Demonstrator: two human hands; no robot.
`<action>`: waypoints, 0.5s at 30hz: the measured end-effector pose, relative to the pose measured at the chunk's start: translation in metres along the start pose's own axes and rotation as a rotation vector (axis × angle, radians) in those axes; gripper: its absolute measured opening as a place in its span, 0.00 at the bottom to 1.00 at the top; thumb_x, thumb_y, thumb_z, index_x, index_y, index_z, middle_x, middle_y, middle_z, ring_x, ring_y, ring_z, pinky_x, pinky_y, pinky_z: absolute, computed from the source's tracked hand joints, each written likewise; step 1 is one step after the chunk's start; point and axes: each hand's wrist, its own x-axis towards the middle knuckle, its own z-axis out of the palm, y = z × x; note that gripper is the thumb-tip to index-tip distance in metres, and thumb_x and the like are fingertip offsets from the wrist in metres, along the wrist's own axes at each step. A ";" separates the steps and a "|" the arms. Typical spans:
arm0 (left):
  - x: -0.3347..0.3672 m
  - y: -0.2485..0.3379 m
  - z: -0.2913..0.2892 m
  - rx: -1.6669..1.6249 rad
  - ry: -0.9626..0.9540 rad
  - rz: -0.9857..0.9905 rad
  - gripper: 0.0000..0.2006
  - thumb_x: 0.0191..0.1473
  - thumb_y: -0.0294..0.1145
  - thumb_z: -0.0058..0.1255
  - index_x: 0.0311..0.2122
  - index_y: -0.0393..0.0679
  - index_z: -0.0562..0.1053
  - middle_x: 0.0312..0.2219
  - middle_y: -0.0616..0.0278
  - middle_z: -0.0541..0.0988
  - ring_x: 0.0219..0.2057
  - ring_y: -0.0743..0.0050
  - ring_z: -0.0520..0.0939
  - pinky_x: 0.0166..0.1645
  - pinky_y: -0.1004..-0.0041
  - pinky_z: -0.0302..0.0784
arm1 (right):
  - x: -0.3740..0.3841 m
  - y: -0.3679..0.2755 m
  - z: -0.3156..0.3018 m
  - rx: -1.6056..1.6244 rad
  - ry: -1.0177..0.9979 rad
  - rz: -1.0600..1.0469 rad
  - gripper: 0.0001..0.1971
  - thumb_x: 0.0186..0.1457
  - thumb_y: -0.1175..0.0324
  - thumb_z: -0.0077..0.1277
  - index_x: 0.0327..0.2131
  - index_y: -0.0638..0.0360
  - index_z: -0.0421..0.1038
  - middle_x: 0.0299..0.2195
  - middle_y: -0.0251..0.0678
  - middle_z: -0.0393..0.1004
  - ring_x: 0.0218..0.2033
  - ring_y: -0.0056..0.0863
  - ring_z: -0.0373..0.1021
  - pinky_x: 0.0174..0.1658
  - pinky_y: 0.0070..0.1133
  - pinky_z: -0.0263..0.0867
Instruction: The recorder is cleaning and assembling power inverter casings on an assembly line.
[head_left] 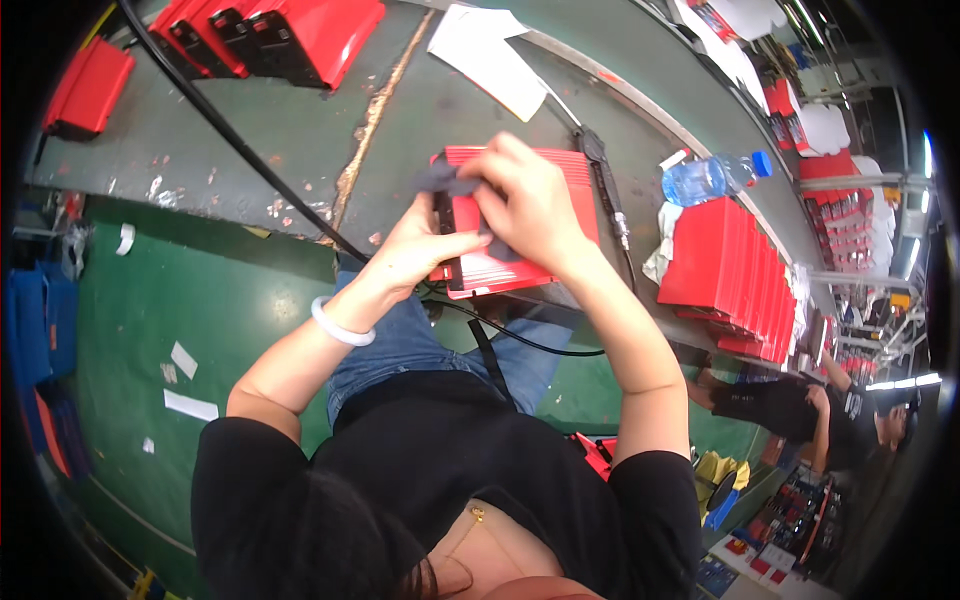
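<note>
A red ribbed case point(575, 185) with a black end panel lies at the near edge of the green workbench, in front of me. My left hand point(400, 250) grips its left end, the thumb stretched over the top near the black panel. Pressed on the case is my right hand point(535, 210), its fingers bent around a dark grey cloth point(440, 180). Part of the cloth sticks out on the left, above my left fingers, and another part shows below the right hand. The fingertips of both hands are partly hidden.
Right of the case lies a black cylindrical tool point(603, 185) with a cord. Beyond are a water bottle point(700, 180) and a row of red cases point(720, 265). White paper point(485, 60), more red cases point(320, 40) and a black cable point(220, 130) occupy the bench. A co-worker point(800, 405) is at right.
</note>
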 end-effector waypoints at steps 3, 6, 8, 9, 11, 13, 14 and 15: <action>-0.002 0.002 -0.006 -0.034 0.010 -0.027 0.38 0.46 0.23 0.64 0.59 0.33 0.55 0.51 0.51 0.70 0.52 0.65 0.74 0.55 0.67 0.72 | -0.035 0.016 -0.025 -0.098 0.100 0.073 0.10 0.43 0.79 0.52 0.32 0.58 0.75 0.27 0.38 0.70 0.29 0.37 0.72 0.32 0.27 0.68; -0.003 0.008 -0.002 -0.003 0.017 -0.055 0.38 0.46 0.25 0.64 0.59 0.33 0.55 0.51 0.50 0.71 0.53 0.64 0.73 0.56 0.67 0.71 | -0.070 0.039 -0.056 -0.210 0.184 0.416 0.09 0.45 0.79 0.51 0.33 0.60 0.75 0.27 0.36 0.70 0.25 0.29 0.69 0.30 0.22 0.65; -0.002 0.007 -0.003 0.004 0.006 -0.033 0.38 0.46 0.27 0.65 0.59 0.32 0.55 0.51 0.50 0.71 0.53 0.64 0.73 0.56 0.67 0.71 | -0.073 0.036 -0.057 -0.220 0.194 0.423 0.08 0.46 0.79 0.51 0.33 0.60 0.75 0.27 0.35 0.70 0.24 0.27 0.68 0.29 0.21 0.65; -0.002 0.008 -0.002 0.009 0.007 -0.050 0.39 0.46 0.27 0.65 0.59 0.32 0.55 0.51 0.50 0.70 0.53 0.64 0.73 0.56 0.67 0.71 | -0.074 0.034 -0.056 -0.229 0.200 0.432 0.08 0.46 0.79 0.52 0.33 0.61 0.75 0.28 0.35 0.70 0.23 0.25 0.67 0.29 0.20 0.64; -0.002 0.010 -0.002 0.027 0.006 -0.064 0.39 0.46 0.27 0.65 0.59 0.32 0.54 0.51 0.50 0.70 0.53 0.65 0.73 0.56 0.67 0.71 | -0.059 0.029 -0.043 -0.162 0.257 0.321 0.08 0.47 0.78 0.52 0.33 0.61 0.75 0.29 0.35 0.72 0.27 0.30 0.71 0.32 0.22 0.67; -0.004 0.011 -0.001 0.032 0.040 -0.090 0.39 0.47 0.27 0.64 0.60 0.33 0.54 0.52 0.51 0.70 0.53 0.65 0.73 0.56 0.66 0.71 | -0.037 0.024 -0.024 -0.159 0.224 0.217 0.07 0.48 0.76 0.52 0.33 0.61 0.75 0.30 0.37 0.73 0.31 0.34 0.74 0.35 0.24 0.69; -0.003 0.011 0.001 0.041 0.040 -0.086 0.39 0.47 0.27 0.64 0.60 0.33 0.54 0.52 0.51 0.70 0.53 0.65 0.73 0.56 0.66 0.71 | -0.025 0.016 -0.017 -0.174 0.169 0.197 0.06 0.48 0.75 0.53 0.32 0.61 0.75 0.31 0.38 0.74 0.33 0.37 0.74 0.36 0.25 0.70; -0.002 0.010 0.002 0.049 0.028 -0.087 0.39 0.47 0.28 0.64 0.60 0.34 0.53 0.52 0.51 0.69 0.53 0.65 0.73 0.56 0.67 0.71 | -0.016 0.013 -0.009 -0.185 0.177 0.144 0.06 0.48 0.74 0.54 0.32 0.61 0.75 0.32 0.39 0.74 0.34 0.39 0.74 0.37 0.28 0.71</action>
